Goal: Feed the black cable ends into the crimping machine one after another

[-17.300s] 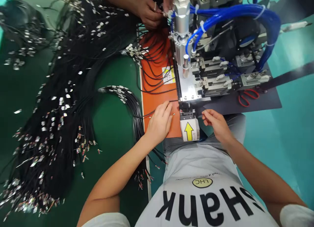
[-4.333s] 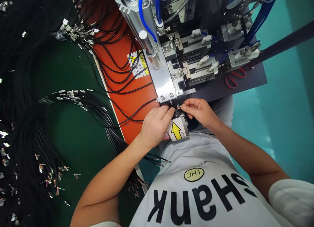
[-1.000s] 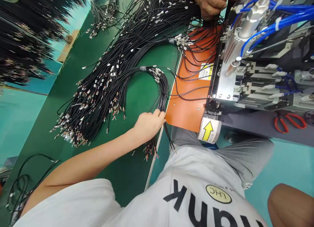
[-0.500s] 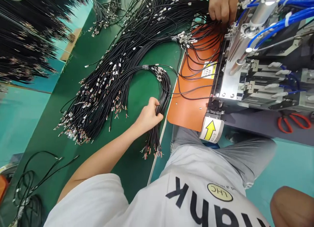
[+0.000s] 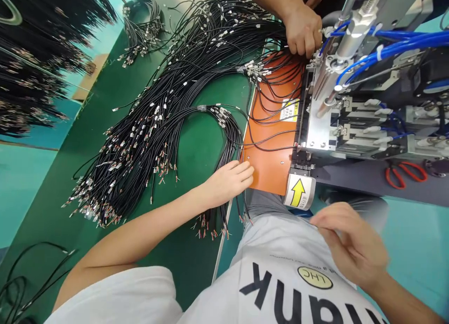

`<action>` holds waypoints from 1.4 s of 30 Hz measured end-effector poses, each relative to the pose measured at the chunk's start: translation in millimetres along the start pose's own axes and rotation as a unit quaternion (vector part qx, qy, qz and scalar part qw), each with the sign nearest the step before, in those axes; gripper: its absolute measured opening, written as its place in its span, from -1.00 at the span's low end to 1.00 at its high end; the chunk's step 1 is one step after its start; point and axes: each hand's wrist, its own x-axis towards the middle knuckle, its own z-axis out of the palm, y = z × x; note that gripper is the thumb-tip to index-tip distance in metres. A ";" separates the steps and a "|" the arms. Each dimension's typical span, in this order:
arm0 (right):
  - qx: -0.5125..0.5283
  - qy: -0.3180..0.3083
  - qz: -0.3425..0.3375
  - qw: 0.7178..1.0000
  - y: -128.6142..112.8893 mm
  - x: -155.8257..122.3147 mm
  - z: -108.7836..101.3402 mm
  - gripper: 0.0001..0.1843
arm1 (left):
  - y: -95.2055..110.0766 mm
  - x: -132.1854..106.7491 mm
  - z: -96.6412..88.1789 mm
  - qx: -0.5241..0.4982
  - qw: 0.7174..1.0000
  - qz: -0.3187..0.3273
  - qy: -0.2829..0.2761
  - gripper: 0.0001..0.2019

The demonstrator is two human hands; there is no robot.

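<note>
My left hand (image 5: 229, 181) lies on a looped bundle of black cables (image 5: 234, 136) at the edge of the green mat, its fingers stretched toward the orange plate (image 5: 270, 167). Whether it pinches a cable is hidden under the palm. The bundle's stripped coloured ends (image 5: 210, 230) hang below my wrist. My right hand (image 5: 352, 247) hovers blurred in front of my white shirt, fingers loosely spread, with nothing in it. It is below the white label with a yellow arrow (image 5: 298, 192) at the front of the metal machine (image 5: 336, 127).
A large pile of black cables with metal terminals (image 5: 164, 109) covers the green mat (image 5: 196, 151). A co-worker's hand (image 5: 302, 30) works at the machine's far end. Blue hoses (image 5: 396, 43) run over the machine. Red scissors (image 5: 405, 175) lie on its dark base.
My left hand has let go of its grip around the bundle and slid right toward the orange plate. My right hand has come up into view in front of my shirt.
</note>
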 end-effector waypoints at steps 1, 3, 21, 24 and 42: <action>0.010 -0.012 -0.007 1.000 4.6 2.2 8.0 -0.58 | -5.3 3.9 0.1 0.000 0.999 0.044 -0.002 -0.79; 0.032 -0.043 -0.012 0.998 12.6 6.1 19.9 -0.58 | -18.1 9.2 0.7 -0.017 0.995 0.096 -0.003 -0.81; 0.068 0.089 0.243 0.963 37.9 26.6 4.5 -0.85 | 40.8 89.8 -12.9 -0.241 0.953 0.174 0.061 -0.79; 0.083 0.098 0.256 0.958 44.8 31.3 -0.8 -0.85 | 40.2 114.1 -1.4 -0.352 0.931 0.039 0.085 -0.75; 0.077 0.152 0.210 0.963 59.3 56.1 -11.7 -0.89 | 42.7 144.7 -11.6 -0.451 0.890 -0.026 0.056 -0.80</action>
